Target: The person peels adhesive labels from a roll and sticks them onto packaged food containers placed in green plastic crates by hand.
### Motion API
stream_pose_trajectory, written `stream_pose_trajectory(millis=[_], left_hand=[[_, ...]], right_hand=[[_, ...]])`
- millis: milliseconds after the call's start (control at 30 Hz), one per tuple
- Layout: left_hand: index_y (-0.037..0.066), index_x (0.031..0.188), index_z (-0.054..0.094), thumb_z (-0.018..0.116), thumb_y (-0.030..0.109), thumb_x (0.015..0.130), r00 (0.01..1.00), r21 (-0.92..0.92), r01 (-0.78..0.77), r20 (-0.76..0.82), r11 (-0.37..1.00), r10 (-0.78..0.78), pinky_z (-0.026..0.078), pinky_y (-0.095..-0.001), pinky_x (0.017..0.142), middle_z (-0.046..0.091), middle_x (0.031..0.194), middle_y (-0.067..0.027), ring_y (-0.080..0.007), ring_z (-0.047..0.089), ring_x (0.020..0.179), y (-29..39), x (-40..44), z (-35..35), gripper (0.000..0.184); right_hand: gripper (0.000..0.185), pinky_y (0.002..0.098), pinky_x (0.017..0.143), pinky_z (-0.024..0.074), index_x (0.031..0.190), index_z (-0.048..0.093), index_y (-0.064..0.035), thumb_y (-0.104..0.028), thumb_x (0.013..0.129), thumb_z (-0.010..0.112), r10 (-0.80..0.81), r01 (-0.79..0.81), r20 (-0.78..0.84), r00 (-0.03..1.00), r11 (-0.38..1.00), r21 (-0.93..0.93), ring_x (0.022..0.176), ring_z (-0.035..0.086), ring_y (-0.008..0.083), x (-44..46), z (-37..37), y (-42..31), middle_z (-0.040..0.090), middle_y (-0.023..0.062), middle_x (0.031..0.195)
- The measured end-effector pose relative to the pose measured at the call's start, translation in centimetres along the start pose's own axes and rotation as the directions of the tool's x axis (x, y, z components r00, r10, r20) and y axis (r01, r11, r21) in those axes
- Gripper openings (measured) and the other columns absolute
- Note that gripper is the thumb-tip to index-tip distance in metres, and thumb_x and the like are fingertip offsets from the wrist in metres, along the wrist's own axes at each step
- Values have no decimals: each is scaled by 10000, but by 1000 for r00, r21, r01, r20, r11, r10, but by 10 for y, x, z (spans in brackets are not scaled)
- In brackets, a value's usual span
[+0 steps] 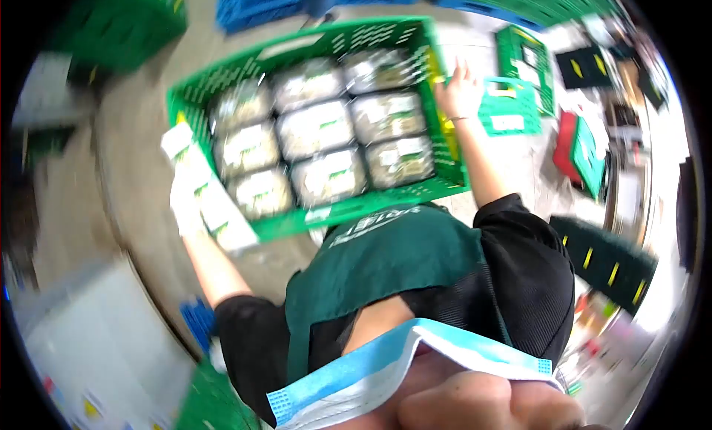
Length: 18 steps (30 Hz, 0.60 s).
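Observation:
A large green plastic crate (356,205) is held in front of my body, slightly tilted in view. Clear-lidded packs (315,130) with dark trays, white-and-green labels and pale contents fill it in rows. My left hand (187,200), very bright in the light, grips the crate's left side. Along that side runs a long white strip (215,207) with green marks; I cannot tell whether it is loose or part of the crate. My right hand (461,95) is on the right rim, near a yellow piece (437,107) of the crate, its fingers on the outer side.
Blue crates (259,4) and a green crate (122,22) stand beyond. A light green basket (508,107) sits to the right, with a red-and-green box (582,152) and dark crates (604,263) further over. A pale flat-topped box (96,333) is low on the left.

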<state>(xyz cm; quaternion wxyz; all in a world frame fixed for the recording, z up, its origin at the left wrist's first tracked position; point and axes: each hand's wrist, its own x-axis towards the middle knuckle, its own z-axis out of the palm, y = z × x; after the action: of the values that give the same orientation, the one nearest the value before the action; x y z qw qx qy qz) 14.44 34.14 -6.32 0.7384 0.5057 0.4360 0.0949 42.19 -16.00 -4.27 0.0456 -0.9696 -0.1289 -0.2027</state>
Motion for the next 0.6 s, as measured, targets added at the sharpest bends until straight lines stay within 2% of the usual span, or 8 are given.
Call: stream_pose_trajectory(millis=[33, 67, 100, 133, 167, 300, 333, 600], left_hand=[[25, 960, 556, 584, 132, 676, 970, -138, 244, 37, 960, -242, 467, -271, 627, 566, 799, -48, -176, 548, 664, -8, 42, -23, 305], [25, 936, 563, 600, 137, 649, 992, 220, 6, 120, 975, -34, 466, -284, 613, 560, 787, -53, -182, 542, 655, 5, 13, 10, 311], [17, 935, 562, 595, 150, 644, 998, 179, 25, 51, 984, -35, 465, -295, 611, 557, 775, -63, -196, 539, 655, 12, 2, 38, 321], [0, 927, 567, 583, 156, 646, 997, 180, 55, 44, 982, -64, 461, -296, 611, 558, 769, -74, -199, 533, 654, 18, -19, 51, 321], [-33, 952, 554, 557, 121, 651, 996, 257, 60, 44, 964, -73, 442, -303, 680, 553, 847, -86, -209, 524, 727, 25, -27, 60, 338], [-37, 968, 523, 419, 17, 742, 910, 505, -402, 127, 764, 395, 439, -312, 680, 555, 868, -83, -186, 521, 782, 10, -15, 38, 255], [-27, 938, 515, 429, 18, 773, 969, 443, -216, -10, 870, 246, 440, -315, 659, 550, 833, -78, -180, 518, 755, 7, -36, 41, 191], [-34, 905, 538, 473, 38, 760, 890, 412, -423, 22, 807, 456, 446, -316, 686, 555, 872, -90, -192, 527, 766, -46, -101, 129, 174]], right_hand=[[624, 395, 791, 410, 1116, 422, 9, -298, 623, 651, 275, -274, 354, 894, 960, -54, 947, 488, 347, -6, -6, 9, 494, 215, 1037], [595, 391, 779, 419, 1065, 447, 35, -309, 623, 647, 124, -206, 358, 926, 958, 199, 925, 502, 359, -25, 23, 34, 524, 235, 960], [559, 364, 787, 419, 1049, 461, 38, -307, 645, 634, 266, -545, 670, 693, 801, 247, 942, 504, 336, -24, 10, 28, 523, 238, 974], [517, 349, 800, 416, 1039, 484, 15, -316, 667, 621, 250, -662, 707, 661, 638, 393, 937, 516, 317, -33, 20, 29, 518, 233, 1009], [539, 369, 800, 427, 1070, 463, 11, -311, 654, 582, 210, -518, 569, 795, 724, 456, 901, 536, 336, -31, 27, 31, 547, 240, 958], [489, 359, 811, 411, 1003, 470, 33, -315, 677, 581, 170, -597, 664, 728, 634, 492, 909, 526, 348, -25, 35, 49, 542, 245, 955], [473, 361, 806, 411, 993, 467, 33, -306, 683, 578, 136, -582, 659, 740, 621, 525, 906, 526, 349, -34, 35, 54, 542, 244, 952], [466, 363, 780, 422, 933, 556, 25, -361, 675, 598, 169, -494, 548, 819, 694, 524, 890, 539, 311, -12, -8, 150, 558, 213, 943]])
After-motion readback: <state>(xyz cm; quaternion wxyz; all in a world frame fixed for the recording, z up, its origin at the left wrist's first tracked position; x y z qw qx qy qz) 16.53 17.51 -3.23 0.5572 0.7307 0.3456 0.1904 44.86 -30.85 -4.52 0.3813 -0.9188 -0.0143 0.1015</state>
